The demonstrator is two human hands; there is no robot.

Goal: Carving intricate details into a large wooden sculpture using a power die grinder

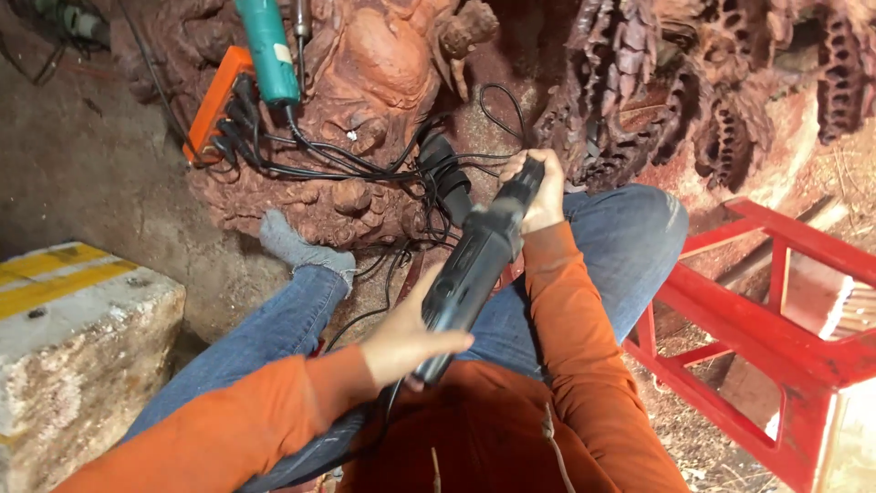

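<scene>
A black corded power tool (474,269) lies slantwise over my lap, nose pointing up and right. My left hand (406,340) grips its rear body near the cable end. My right hand (540,190) is closed around its front end, close to a large reddish carved wood sculpture (383,64). Both arms wear orange sleeves, and my legs are in blue jeans with a grey sock (292,245) on the left foot.
An orange power strip (212,105) with several black plugs and tangled cables (383,169) rests on the carving. A teal power tool (269,46) lies above it. A concrete block (73,338) with yellow stripes sits at left. A red plastic frame (776,338) stands at right.
</scene>
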